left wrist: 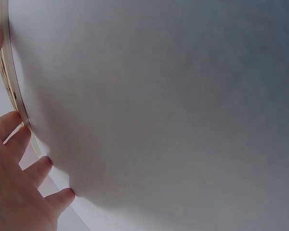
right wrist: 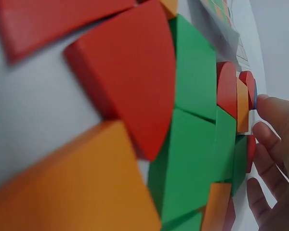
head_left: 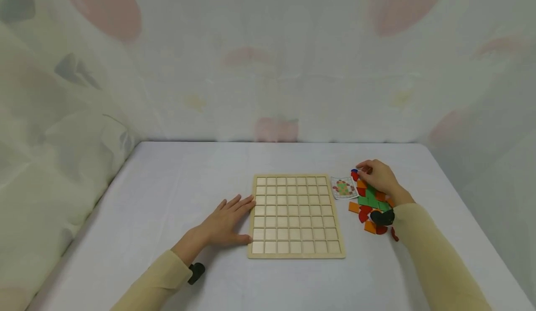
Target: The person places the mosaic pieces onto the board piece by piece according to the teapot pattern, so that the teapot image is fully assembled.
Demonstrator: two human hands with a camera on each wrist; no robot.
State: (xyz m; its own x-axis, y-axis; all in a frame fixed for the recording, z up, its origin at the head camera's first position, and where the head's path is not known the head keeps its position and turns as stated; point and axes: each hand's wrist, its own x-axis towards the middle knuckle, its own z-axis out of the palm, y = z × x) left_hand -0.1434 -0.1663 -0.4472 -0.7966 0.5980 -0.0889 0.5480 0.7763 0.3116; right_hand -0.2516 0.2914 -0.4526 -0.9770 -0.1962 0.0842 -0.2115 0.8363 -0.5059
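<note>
My left hand (head_left: 226, 222) lies on the white table with fingers spread. Its fingertips and thumb touch the left edge of a wooden grid board (head_left: 297, 255), also seen edge-on in the left wrist view. Over the far end of a pile of flat blocks is my right hand (head_left: 378, 176), its fingers loosely bent. The right fingertips are at a small blue piece (head_left: 354, 170) beside a red one (head_left: 355, 176); no grip on either shows. Green blocks (right wrist: 195, 149), red rounded blocks (right wrist: 130, 72) and orange blocks (right wrist: 82, 187) fill the right wrist view.
A small pattern card (head_left: 344, 194) lies between the board and the pile, against the board's right side. The right sleeve and a black wrist strap (head_left: 383, 217) cover part of the pile. Patterned cloth (head_left: 272, 69) hangs behind the table.
</note>
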